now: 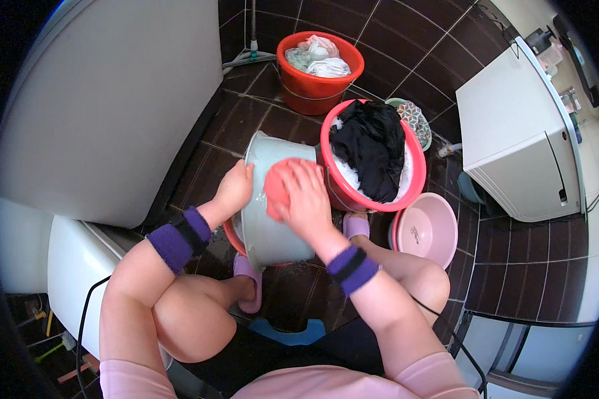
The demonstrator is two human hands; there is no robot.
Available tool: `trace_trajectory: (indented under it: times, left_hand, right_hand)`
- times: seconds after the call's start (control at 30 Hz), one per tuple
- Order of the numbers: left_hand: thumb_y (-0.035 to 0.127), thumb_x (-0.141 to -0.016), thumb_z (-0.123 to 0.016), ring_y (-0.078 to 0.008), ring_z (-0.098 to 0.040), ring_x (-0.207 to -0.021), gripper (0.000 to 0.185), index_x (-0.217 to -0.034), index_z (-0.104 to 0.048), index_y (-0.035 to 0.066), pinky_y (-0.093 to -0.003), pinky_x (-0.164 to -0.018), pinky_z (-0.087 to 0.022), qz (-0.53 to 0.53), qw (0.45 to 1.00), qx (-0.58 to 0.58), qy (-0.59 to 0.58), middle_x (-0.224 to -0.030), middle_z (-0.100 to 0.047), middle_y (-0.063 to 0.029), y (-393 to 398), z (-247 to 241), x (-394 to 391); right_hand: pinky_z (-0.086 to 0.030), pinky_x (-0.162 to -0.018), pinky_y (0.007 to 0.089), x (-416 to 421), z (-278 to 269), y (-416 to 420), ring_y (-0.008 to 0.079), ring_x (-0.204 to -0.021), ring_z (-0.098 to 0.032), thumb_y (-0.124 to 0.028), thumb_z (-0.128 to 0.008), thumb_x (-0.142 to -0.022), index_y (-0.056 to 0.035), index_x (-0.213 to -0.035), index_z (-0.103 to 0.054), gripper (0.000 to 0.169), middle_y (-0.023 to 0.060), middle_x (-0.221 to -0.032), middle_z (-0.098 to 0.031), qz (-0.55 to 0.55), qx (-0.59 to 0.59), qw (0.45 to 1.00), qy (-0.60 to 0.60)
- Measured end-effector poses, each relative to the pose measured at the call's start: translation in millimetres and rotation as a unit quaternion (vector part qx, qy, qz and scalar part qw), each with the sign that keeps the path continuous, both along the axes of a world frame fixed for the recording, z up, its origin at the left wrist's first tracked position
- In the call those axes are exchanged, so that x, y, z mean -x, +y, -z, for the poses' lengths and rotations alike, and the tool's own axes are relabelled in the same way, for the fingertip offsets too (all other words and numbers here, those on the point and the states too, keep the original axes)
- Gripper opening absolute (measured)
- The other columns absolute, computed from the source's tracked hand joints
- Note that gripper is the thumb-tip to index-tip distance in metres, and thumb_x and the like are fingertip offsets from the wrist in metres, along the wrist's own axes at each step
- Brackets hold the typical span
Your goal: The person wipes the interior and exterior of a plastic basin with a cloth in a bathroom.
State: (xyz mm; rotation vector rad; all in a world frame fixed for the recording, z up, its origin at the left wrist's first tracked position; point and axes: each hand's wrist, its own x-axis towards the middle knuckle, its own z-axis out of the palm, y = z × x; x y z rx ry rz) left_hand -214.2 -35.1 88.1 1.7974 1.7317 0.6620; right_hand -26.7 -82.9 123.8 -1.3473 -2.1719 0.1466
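Note:
A pale grey-green plastic bucket (274, 239) lies tipped on its side between my knees, above a red basin (234, 239) that it mostly hides. My left hand (235, 187) grips the bucket's rim on the left. Pressed flat on the bucket's wet outer wall is a coral-pink cloth (275, 187), held under my right hand (305, 197); its fingers look slightly blurred. To the right stands a red-pink bucket (415, 184) filled with suds and a dark wet garment (372, 144).
Farther back, a red bucket (312, 92) holds light-coloured laundry (324, 60). Pink basins (429, 232) are at the right, near a white cabinet (516, 134). A large grey appliance panel (115, 99) borders the left. A floor squeegee (252, 57) leans behind; dark floor tiles (239, 117) look wet.

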Motion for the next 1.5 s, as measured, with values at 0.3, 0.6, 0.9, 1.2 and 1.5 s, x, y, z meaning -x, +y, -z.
trace_trajectory:
  times: [0.3, 0.6, 0.9, 1.2, 1.5]
  left_hand:
    - [0.026, -0.100, -0.041, -0.0481, -0.060, -0.087, 0.033, -0.094, -0.053, -0.005, -0.0541, -0.078, -0.048, 0.006, 1.000, 0.010, -0.003, -0.087, -0.062, -0.0303, 6, 6, -14]
    - [0.026, -0.100, -0.040, -0.0482, -0.060, -0.087, 0.033, -0.095, -0.053, -0.005, -0.0537, -0.077, -0.048, 0.012, 1.000, 0.029, 0.002, -0.090, -0.062, -0.0310, 7, 10, -8]
    - [0.024, -0.100, -0.040, -0.0476, -0.061, -0.086, 0.032, -0.095, -0.052, -0.005, -0.0524, -0.075, -0.049, -0.013, 1.000, 0.022, -0.003, -0.089, -0.062, -0.0313, -1, 8, 0]
    - [0.022, -0.101, -0.039, -0.0474, -0.060, -0.084, 0.030, -0.096, -0.050, -0.005, -0.0534, -0.073, -0.047, -0.011, 0.996, -0.030, -0.078, -0.087, -0.060, -0.0321, -26, 11, -20]
    - [0.029, -0.100, -0.041, -0.0447, -0.060, -0.092, 0.037, -0.098, -0.055, -0.005, -0.0464, -0.079, -0.047, -0.023, 0.978, 0.019, -0.206, -0.092, -0.062, -0.0297, -5, -13, -27]
  right_hand:
    - [-0.044, -0.096, 0.0453, -21, 40, 105, 0.0379, -0.107, -0.058, -0.042, -0.051, -0.090, -0.0029, -0.119, -0.059, 0.049, 0.0215, -0.114, -0.062, 0.035, 0.127, 0.991, -0.018]
    - [-0.025, -0.113, 0.0537, -7, 5, -34, 0.0404, -0.136, -0.033, -0.016, -0.075, -0.068, -0.0066, -0.131, -0.048, 0.069, 0.0194, -0.139, -0.042, -0.004, 0.033, 0.999, -0.025]
    - [-0.020, -0.115, 0.0572, -10, 21, -77, 0.0386, -0.140, -0.027, -0.021, -0.082, -0.062, -0.0156, -0.137, -0.046, 0.083, 0.0144, -0.144, -0.037, -0.024, 0.055, 0.997, -0.057]
    - [-0.035, -0.107, 0.0439, -19, 22, 95, 0.0361, -0.118, -0.051, -0.042, -0.059, -0.086, -0.0033, -0.122, -0.059, 0.053, 0.0183, -0.124, -0.058, 0.020, 0.138, 0.990, -0.013]
    - [-0.028, -0.112, 0.0530, -19, 3, -23, 0.0432, -0.133, -0.033, -0.021, -0.078, -0.069, -0.0099, -0.130, -0.052, 0.066, 0.0181, -0.140, -0.042, 0.030, 0.049, 0.998, 0.015]
